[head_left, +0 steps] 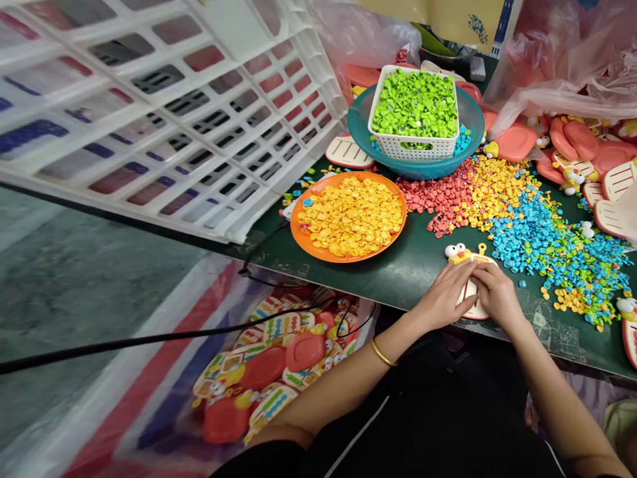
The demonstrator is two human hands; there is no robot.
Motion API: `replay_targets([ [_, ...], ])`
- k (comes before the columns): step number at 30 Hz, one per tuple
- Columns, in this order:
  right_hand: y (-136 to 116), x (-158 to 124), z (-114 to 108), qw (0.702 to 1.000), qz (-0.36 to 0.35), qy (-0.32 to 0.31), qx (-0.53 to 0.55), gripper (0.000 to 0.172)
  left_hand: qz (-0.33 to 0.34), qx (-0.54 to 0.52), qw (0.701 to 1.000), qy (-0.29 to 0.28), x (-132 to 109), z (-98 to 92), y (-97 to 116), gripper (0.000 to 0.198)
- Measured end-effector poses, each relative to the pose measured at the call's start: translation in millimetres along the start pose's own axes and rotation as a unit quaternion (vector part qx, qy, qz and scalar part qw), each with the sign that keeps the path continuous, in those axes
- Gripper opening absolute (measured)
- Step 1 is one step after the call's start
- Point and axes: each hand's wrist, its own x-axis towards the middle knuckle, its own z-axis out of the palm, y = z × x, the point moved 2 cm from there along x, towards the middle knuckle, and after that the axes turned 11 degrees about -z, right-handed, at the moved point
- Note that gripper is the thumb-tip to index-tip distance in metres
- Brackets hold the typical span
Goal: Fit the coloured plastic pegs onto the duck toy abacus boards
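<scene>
Both my hands rest on a small cream toy board (470, 300) with a yellow duck head (458, 253) at its top, lying near the front edge of the dark green table (418, 265). My left hand (444, 292) lies over the board's left side with fingers curled on it. My right hand (496, 294) covers its right side, fingers pressed down on it. Most of the board is hidden under my fingers. A gold bangle (383, 353) sits on my left wrist.
An orange plate of yellow pieces (351, 216) stands left of my hands. Behind are loose red (438, 196), yellow (497, 186) and blue pieces (537, 232), and a white basket of green pieces (415, 109) in a teal bowl. A white crate (164, 106) fills the left. A bag of finished toys (279, 365) lies on the floor.
</scene>
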Motion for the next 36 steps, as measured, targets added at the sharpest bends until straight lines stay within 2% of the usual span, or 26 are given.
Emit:
replay_targets([
  [3,11.5,38.7,6.7,0.998,0.012,0.053,0.013,0.022,0.006,0.005,1.000,-0.019,1.7,-3.3,-2.3,0.075],
  [5,22.6,74.5,10.2,0.996,0.026,0.083,-0.032,0.021,0.026,0.019,0.998,-0.051,2.6,-5.4,-1.2,0.068],
  [7,31.1,106.4,16.6,0.994,0.034,0.039,-0.097,0.019,0.040,0.024,0.997,-0.067,2.1,-7.0,0.5,0.060],
  [9,36.2,124.4,23.1,0.986,0.042,-0.047,-0.154,0.017,0.039,0.021,0.998,-0.055,0.1,-8.3,1.6,0.058],
  [11,39.7,125.8,24.7,0.974,0.049,-0.108,-0.194,0.017,0.030,0.022,0.999,-0.028,-2.7,-9.2,2.2,0.057],
  [12,41.7,121.9,22.9,0.970,0.051,-0.120,-0.206,0.016,0.019,0.028,0.999,-0.013,-4.1,-9.7,2.4,0.057],
  [17,56.4,97.1,3.5,0.974,0.046,-0.085,-0.203,0.010,-0.034,0.040,0.998,0.019,-6.3,-12.0,4.5,0.055],
  [22,65.6,92.3,-1.7,0.979,0.078,-0.075,-0.171,0.006,-0.071,0.004,0.996,0.045,-8.1,-11.1,7.4,0.051],
  [24,63.1,91.9,-1.6,0.981,0.071,-0.058,-0.169,0.011,-0.088,0.002,0.994,0.063,-11.8,-9.8,7.8,0.047],
  [27,51.5,97.9,2.1,0.983,0.041,-0.012,-0.177,0.018,-0.092,-0.002,0.993,0.078,-17.3,-8.2,8.3,0.042],
  [29,38.2,111.0,13.1,0.986,-0.020,-0.012,-0.166,0.023,-0.086,-0.001,0.993,0.077,-19.1,-7.8,8.6,0.040],
  [31,22.7,129.4,33.0,0.981,-0.111,-0.068,-0.142,0.031,-0.088,0.004,0.993,0.074,-19.8,-8.5,8.7,0.039],
  [33,11.1,146.7,55.1,0.964,-0.183,-0.142,-0.133,0.035,-0.095,0.014,0.993,0.073,-20.6,-10.4,8.2,0.038],
  [36,8.5,159.6,71.8,0.942,-0.217,-0.213,-0.142,0.028,-0.095,0.020,0.993,0.070,-24.4,-15.1,6.3,0.037],
])
